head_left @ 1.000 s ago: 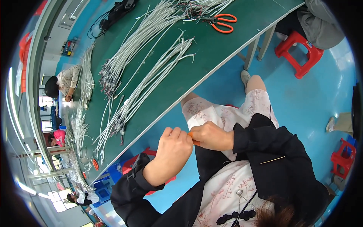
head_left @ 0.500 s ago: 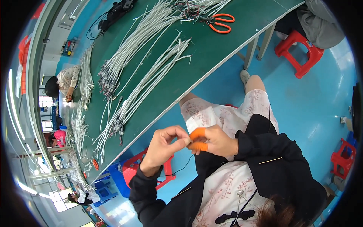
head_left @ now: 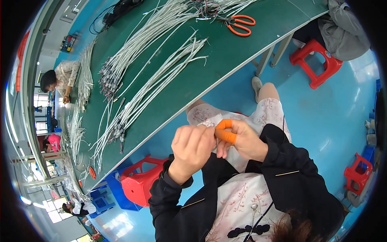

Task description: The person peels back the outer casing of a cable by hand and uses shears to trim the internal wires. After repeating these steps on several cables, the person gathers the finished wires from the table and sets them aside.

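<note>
My left hand [head_left: 192, 148] is closed in front of my lap, its knuckles turned up and its fingertips against those of my right hand. Orange finger covers sit on the thumb and forefinger of my right hand [head_left: 246, 142], which pinches at the same spot. Whatever lies between the fingertips is hidden or too small to name. Beyond the hands, on the green table [head_left: 177, 94], lies a small bundle of white cables [head_left: 155, 86] with grey connector ends. A larger bundle of white cables [head_left: 141, 42] rests farther back.
Orange-handled pliers [head_left: 241, 25] lie near the table's far end. A red stool [head_left: 139, 185] and blue bins [head_left: 121, 191] stand left of me; another red stool [head_left: 316, 62] is at the right. Co-workers [head_left: 64, 78] sit across the table, and more cables line its far side.
Both hands have moved slightly up and to the right. My left hand has rolled over, so its knuckles now show. The thin dark cord below the hands is out of sight.
</note>
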### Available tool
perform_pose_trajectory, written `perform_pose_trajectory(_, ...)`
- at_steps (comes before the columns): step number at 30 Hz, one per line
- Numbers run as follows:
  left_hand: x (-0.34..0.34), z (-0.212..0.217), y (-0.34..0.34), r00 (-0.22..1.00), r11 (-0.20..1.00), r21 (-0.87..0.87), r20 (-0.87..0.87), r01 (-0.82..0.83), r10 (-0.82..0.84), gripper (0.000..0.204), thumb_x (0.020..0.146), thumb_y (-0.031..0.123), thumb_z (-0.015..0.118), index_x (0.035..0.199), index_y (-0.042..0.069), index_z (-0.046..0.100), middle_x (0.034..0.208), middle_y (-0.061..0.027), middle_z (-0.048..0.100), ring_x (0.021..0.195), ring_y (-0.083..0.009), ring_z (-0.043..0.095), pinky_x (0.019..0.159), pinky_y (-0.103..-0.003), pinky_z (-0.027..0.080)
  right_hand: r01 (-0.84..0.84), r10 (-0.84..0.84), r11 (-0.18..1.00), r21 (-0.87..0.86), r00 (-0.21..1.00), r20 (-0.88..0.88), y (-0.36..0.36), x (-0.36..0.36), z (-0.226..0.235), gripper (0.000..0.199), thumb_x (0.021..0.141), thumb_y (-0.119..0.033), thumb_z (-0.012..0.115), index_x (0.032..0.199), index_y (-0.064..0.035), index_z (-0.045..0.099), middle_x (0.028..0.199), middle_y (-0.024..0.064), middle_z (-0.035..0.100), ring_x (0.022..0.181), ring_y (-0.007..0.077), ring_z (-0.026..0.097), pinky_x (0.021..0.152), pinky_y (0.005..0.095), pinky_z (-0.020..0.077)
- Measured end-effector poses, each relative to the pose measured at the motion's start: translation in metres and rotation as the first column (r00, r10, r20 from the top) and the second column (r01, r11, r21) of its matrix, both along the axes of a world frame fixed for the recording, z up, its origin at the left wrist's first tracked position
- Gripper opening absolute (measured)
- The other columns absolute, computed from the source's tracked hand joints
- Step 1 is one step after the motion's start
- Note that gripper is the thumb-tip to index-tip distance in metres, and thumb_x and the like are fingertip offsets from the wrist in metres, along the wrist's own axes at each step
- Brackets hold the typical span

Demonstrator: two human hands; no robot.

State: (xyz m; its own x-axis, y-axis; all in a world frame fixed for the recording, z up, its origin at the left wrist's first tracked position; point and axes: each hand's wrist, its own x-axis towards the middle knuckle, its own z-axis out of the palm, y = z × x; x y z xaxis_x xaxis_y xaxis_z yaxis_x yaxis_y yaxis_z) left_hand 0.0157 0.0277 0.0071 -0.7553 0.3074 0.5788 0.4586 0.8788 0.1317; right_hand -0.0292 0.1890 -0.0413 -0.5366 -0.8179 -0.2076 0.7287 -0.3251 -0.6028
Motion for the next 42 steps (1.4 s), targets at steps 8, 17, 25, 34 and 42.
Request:
perform_pose_trajectory(8,-0.016,0.000,0.004,0.992,0.920,-0.386,-0.068,0.070,-0.104,0.016,0.077,0.006,0.060,0.091,-0.001,0.064,0.081,-0.0069,0.059,0.068,-0.0203,0.056,0.060,-0.032,0.046,0.157,-0.155,0.974,0.163,0.988,-0.029,0.003,-0.007,0.003,0.015,0.094,-0.011,0.049,0.091,0.0030,0.054,0.074,0.0111,0.061,0.053,0.0183,0.062,0.046,0.0256,0.0484)
perform_pose_trajectory(17,0.004,-0.002,-0.012,0.992,0.986,-0.112,-0.021,0.124,-0.127,0.013,0.078,0.007,0.060,0.087,-0.001,0.063,0.081,-0.0054,0.059,0.075,-0.0170,0.056,0.068,-0.028,0.046,0.169,-0.127,0.950,0.264,0.977,-0.169,0.007,-0.010,0.012,0.013,0.092,-0.008,0.049,0.090,0.0040,0.054,0.070,0.0113,0.062,0.048,0.0155,0.059,0.043,0.0226,0.0439)
perform_pose_trajectory(25,0.003,0.001,-0.005,0.751,0.255,0.827,0.562,-0.502,-0.346,0.012,0.087,0.010,0.062,0.088,-0.001,0.063,0.083,-0.0037,0.061,0.078,-0.0129,0.055,0.071,-0.026,0.044,0.441,-0.181,0.859,0.259,0.736,-0.653,0.000,0.003,0.005,0.005,0.088,0.000,0.053,0.089,0.0047,0.055,0.074,0.0123,0.067,0.053,0.0126,0.061,0.048,0.0219,0.0475)
perform_pose_trajectory(34,0.007,-0.007,0.003,0.815,0.699,0.620,0.573,-0.356,-0.093,0.012,0.082,0.010,0.066,0.086,0.000,0.063,0.081,-0.0066,0.063,0.074,-0.0157,0.055,0.071,-0.027,0.044,0.428,-0.156,0.855,0.293,0.751,-0.642,-0.002,0.006,0.008,0.006,0.089,0.000,0.052,0.093,0.0043,0.056,0.072,0.0123,0.066,0.053,0.0132,0.061,0.049,0.0229,0.0484)
perform_pose_trajectory(42,0.031,-0.033,0.003,0.843,0.660,0.640,0.537,-0.394,-0.018,0.016,0.087,0.007,0.058,0.100,-0.003,0.059,0.075,-0.0061,0.060,0.073,-0.0159,0.054,0.069,-0.029,0.045,0.257,-0.214,0.954,0.153,0.944,-0.251,-0.003,-0.018,0.004,0.018,0.097,-0.013,0.047,0.101,0.0021,0.056,0.080,0.0151,0.065,0.055,0.0151,0.060,0.051,0.0250,0.0491)
